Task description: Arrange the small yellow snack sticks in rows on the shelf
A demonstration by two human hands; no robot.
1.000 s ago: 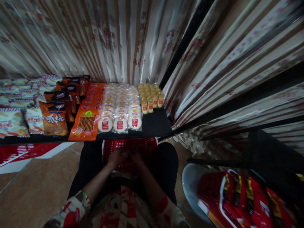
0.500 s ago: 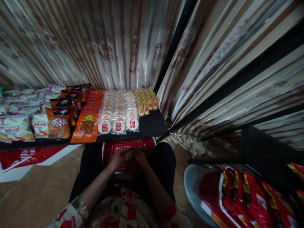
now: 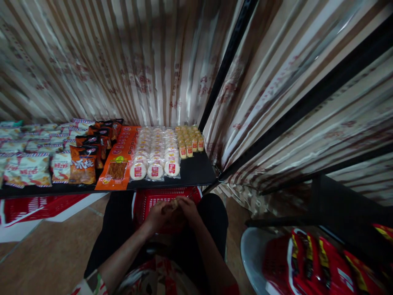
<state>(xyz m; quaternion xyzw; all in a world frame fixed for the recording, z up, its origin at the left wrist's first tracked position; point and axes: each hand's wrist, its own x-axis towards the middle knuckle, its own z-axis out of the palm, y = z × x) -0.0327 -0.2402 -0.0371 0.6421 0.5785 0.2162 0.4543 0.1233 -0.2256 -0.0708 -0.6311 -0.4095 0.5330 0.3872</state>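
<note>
My left hand (image 3: 159, 214) and my right hand (image 3: 186, 208) meet over a red plastic basket (image 3: 147, 200) that rests between my knees. Both hands are closed round a small pale thing (image 3: 173, 203) held between them; it is too dim to name. Just beyond the basket is a low black shelf (image 3: 196, 170). On it lie rows of round white cakes with red labels (image 3: 155, 157), small yellow packets (image 3: 188, 141), a long orange snack pack (image 3: 118, 162) and dark orange bags (image 3: 82, 164).
Striped curtain cloth (image 3: 147, 61) hangs behind the shelf, with a black frame post (image 3: 227, 65) at its right. White snack bags (image 3: 27, 168) fill the shelf's left end. Red baskets (image 3: 310, 258) sit on a grey stool (image 3: 251, 254) at lower right. Tiled floor (image 3: 46, 250) lies left.
The view has tilted up a little, so the shelf sits lower in frame. My hands have lifted slightly over the basket and now hold a small pale thing between them.
</note>
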